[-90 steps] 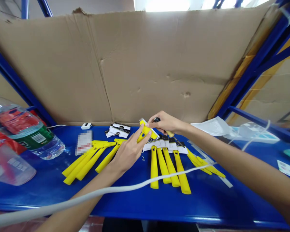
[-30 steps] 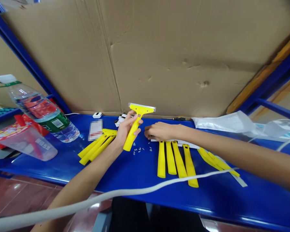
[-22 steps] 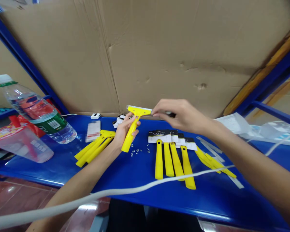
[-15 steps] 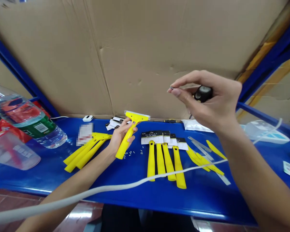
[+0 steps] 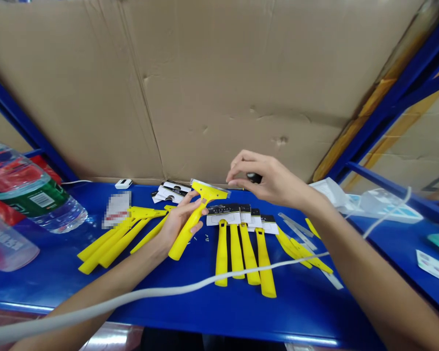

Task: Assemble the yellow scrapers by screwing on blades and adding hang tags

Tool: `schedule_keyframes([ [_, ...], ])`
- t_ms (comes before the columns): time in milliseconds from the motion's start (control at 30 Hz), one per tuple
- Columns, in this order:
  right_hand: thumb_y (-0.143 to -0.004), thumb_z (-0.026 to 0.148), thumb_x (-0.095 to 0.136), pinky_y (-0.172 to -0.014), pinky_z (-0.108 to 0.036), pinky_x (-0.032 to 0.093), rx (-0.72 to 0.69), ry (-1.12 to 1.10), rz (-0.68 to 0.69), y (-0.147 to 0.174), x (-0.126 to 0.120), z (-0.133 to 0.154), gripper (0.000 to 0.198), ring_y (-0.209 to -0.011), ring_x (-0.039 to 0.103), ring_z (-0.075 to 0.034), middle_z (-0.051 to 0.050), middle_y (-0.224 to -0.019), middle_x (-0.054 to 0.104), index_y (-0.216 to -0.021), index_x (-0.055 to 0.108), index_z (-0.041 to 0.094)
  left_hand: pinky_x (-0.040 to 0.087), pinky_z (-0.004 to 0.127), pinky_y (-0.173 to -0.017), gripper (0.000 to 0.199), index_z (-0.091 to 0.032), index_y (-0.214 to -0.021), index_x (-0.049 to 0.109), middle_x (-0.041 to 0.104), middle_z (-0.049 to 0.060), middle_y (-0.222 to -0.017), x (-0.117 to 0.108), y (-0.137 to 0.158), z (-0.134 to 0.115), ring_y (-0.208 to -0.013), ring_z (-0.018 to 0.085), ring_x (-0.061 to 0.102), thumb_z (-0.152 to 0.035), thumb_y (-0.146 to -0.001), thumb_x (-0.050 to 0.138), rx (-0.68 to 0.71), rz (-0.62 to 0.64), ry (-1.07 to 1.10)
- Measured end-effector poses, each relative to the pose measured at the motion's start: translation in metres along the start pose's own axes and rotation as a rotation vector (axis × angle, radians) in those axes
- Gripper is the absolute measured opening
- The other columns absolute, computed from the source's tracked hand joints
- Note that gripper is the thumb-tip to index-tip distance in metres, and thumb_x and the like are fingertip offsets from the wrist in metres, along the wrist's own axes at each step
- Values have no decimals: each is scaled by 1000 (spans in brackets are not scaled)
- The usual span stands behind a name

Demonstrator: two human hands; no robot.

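Observation:
My left hand grips a yellow scraper by its handle, head up, with a clear strip along the head's edge. Over the table to its right, my right hand is closed around a black-handled tool that looks like a screwdriver, mostly hidden in the palm. Its thumb and fingertips are drawn together near the scraper head; whether a small piece is between them I cannot tell. Several tiny screws lie on the blue table beside the held scraper.
Several carded yellow scrapers lie at centre, more yellow scrapers at left. Yellow strips and clear strips lie right. A water bottle and plastic cup stand left. A white cable crosses the foreground.
My right hand has come down and left, closer to the scraper head. The small metallic piece seen at its fingertips no longer shows. My left hand still holds the scraper; the view has shifted slightly.

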State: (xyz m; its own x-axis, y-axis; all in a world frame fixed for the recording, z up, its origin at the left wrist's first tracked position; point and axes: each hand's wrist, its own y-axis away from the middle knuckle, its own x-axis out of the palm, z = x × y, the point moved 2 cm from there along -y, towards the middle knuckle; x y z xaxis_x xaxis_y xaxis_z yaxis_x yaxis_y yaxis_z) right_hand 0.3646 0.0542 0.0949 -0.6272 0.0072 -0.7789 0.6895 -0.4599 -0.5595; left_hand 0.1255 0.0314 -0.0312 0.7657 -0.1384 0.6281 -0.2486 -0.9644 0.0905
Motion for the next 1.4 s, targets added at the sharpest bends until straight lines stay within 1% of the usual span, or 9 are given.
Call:
schedule_keyframes([
  [133,-107,27,65,-93,-36,53,53,-46,119,-2,17,-13,15,-98,69,-20,-8,-112,69,-102,78,22,39,14,-33,45,-26,-120,53,66,2,-101,0,0,1,-67,12,69,-15,-87,82,7,28,15],
  [400,-107,27,65,-93,-36,51,68,-88,218,-3,37,-28,15,-100,68,-21,-9,-111,70,-105,78,20,43,17,-36,43,-27,-125,51,66,-1,-87,3,6,-2,-49,10,59,-22,-94,79,-59,85,-58],
  [667,-105,25,66,-93,-35,51,93,-66,260,-4,41,-25,14,-99,69,-21,-9,-111,72,-102,78,20,41,16,-35,40,-23,-116,59,69,3,-97,2,2,5,-71,15,71,-18,-86,86,23,65,-4],
  [833,-102,26,70,-91,-36,50,147,-6,259,-4,43,-19,10,-97,69,-23,-9,-110,73,-98,77,20,42,17,-38,40,-23,-119,63,71,4,-95,-2,0,10,-65,14,68,-22,-87,87,9,108,-19],
  [1033,-97,32,75,-89,-37,49,286,-40,219,-7,46,-20,12,-94,69,-22,-8,-106,77,-94,76,20,42,16,-37,39,-21,-118,65,71,6,-99,-1,0,9,-73,16,71,-21,-86,87,28,101,-19],
  [1133,-90,40,82,-83,-36,49,426,-87,204,-7,48,-29,20,-91,69,-22,-7,-102,79,-92,75,21,42,17,-36,40,-22,-118,64,69,4,-94,0,-1,8,-69,15,69,-21,-85,87,21,106,-22],
  [1233,-81,52,89,-63,-32,46,573,-197,202,-5,50,-39,37,-71,63,-16,-5,-103,78,-92,72,21,41,17,-35,39,-22,-116,63,68,3,-93,1,-1,6,-70,16,70,-19,-85,87,15,103,-11],
  [1300,-77,58,92,-53,-30,40,620,-246,192,-4,49,-42,45,-60,54,-11,-5,-104,77,-93,72,21,40,15,-35,39,-22,-117,62,68,4,-96,1,-1,3,-71,15,70,-18,-86,85,4,91,14],
  [1400,-83,60,89,-54,-30,42,604,-229,100,-5,39,-39,44,-59,53,-11,-5,-103,77,-96,74,21,40,12,-38,38,-23,-123,61,70,7,-108,-1,-1,-6,-72,12,69,-16,-91,80,24,73,87],
])
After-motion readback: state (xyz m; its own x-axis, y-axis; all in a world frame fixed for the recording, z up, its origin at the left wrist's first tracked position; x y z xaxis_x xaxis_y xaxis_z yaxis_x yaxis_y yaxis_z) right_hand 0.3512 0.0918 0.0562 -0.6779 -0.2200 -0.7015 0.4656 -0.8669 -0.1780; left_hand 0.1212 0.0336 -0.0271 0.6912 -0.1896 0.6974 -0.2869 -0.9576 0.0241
